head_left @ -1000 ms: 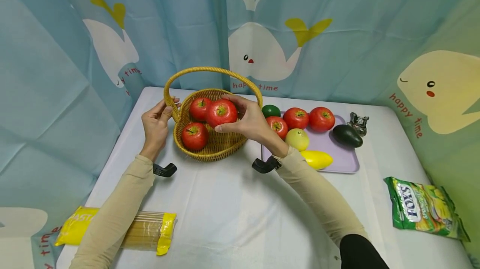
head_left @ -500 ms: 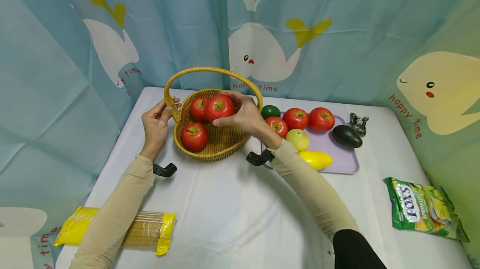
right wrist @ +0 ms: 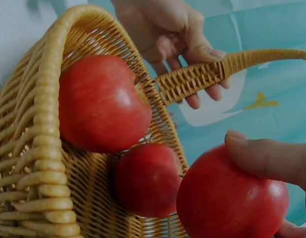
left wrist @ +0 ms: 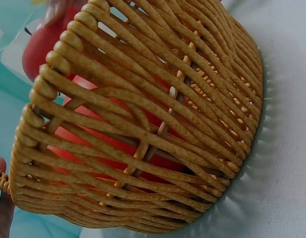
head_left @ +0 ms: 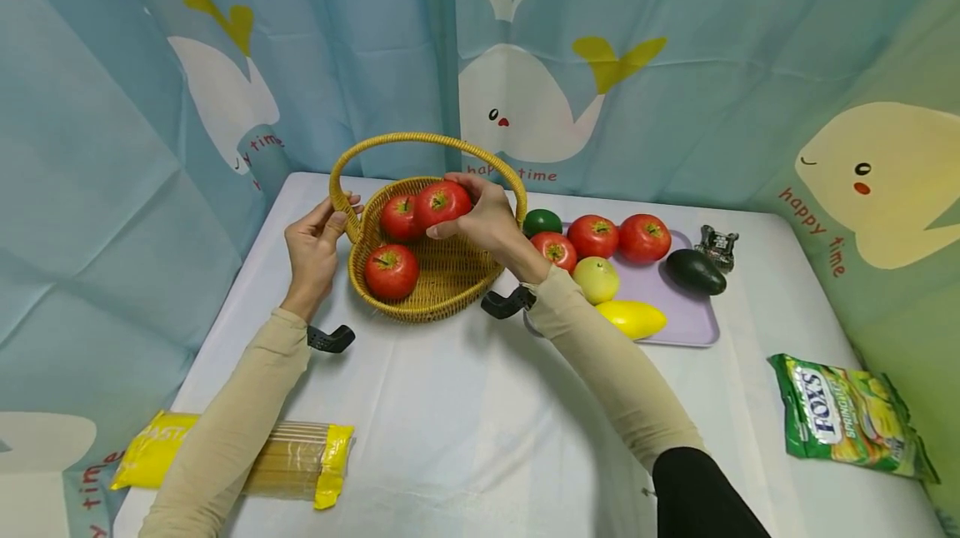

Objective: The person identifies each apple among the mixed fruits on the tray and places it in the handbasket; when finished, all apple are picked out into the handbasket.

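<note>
A yellow wicker basket (head_left: 450,276) with a tall arched handle stands at the back left of the table. My left hand (head_left: 313,251) grips the foot of that handle, thumb on one side and fingers behind, as the right wrist view shows. Above the basket's back half, my right hand (head_left: 487,217) holds a red apple (head_left: 442,203) between thumb and fingers. Two more red apples lie inside, one at the back left (head_left: 399,218) and one at the front left (head_left: 392,271). In the left wrist view the woven wall (left wrist: 143,129) hides most of the inside.
Right of the basket, a lilac tray (head_left: 686,321) bears several red apples (head_left: 643,238), a pale green round fruit (head_left: 596,280), a yellow fruit (head_left: 632,319) and a dark avocado (head_left: 695,271). A pasta pack (head_left: 292,463) lies under the left forearm; a green candy bag (head_left: 847,417) lies far right.
My right hand has carried the held apple a little toward the basket's back, and its forearm has shifted left. The left hand keeps its grip on the handle.
</note>
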### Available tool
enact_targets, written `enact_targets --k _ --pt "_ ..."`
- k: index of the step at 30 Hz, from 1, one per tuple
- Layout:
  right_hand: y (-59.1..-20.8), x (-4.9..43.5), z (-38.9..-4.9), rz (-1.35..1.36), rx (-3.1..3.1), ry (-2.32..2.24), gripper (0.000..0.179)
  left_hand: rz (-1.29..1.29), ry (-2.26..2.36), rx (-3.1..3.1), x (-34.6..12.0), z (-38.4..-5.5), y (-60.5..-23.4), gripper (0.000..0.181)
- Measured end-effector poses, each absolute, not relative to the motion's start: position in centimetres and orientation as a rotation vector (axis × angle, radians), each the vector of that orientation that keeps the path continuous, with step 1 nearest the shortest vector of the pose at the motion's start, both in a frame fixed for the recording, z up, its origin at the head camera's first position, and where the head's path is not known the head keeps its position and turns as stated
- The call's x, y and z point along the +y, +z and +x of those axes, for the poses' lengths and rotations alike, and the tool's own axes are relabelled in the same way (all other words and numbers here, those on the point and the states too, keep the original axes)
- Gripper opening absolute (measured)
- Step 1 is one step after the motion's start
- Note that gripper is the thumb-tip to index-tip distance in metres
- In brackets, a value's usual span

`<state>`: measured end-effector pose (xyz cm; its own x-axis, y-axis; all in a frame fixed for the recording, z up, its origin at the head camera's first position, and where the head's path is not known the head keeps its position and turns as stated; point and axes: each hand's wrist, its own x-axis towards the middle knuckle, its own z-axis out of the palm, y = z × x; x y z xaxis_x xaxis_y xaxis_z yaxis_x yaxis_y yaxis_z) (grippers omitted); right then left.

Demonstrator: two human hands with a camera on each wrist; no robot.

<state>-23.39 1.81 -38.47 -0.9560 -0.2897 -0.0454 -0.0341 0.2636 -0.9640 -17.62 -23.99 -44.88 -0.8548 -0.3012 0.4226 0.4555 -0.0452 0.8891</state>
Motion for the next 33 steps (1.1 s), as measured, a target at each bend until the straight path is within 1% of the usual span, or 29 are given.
enact_targets --k 12,27,33 --pt "-39.5 1.5 -24.9 -0.234 2.398 -1.716 0.092 -0.168 -1.953 -1.711 -24.0 -17.6 -44.8 0.033" --pt "-40.3 1.6 -25.7 -0.151 2.369 -1.713 0.085 -0.164 -1.94 -1.741 -24.0 -17.5 -44.8 0.031" --pt "-40.3 1.6 -26.1 -0.15 2.363 -1.667 0.084 -0.168 -1.943 -1.734 -24.0 -17.6 -44.8 0.033"
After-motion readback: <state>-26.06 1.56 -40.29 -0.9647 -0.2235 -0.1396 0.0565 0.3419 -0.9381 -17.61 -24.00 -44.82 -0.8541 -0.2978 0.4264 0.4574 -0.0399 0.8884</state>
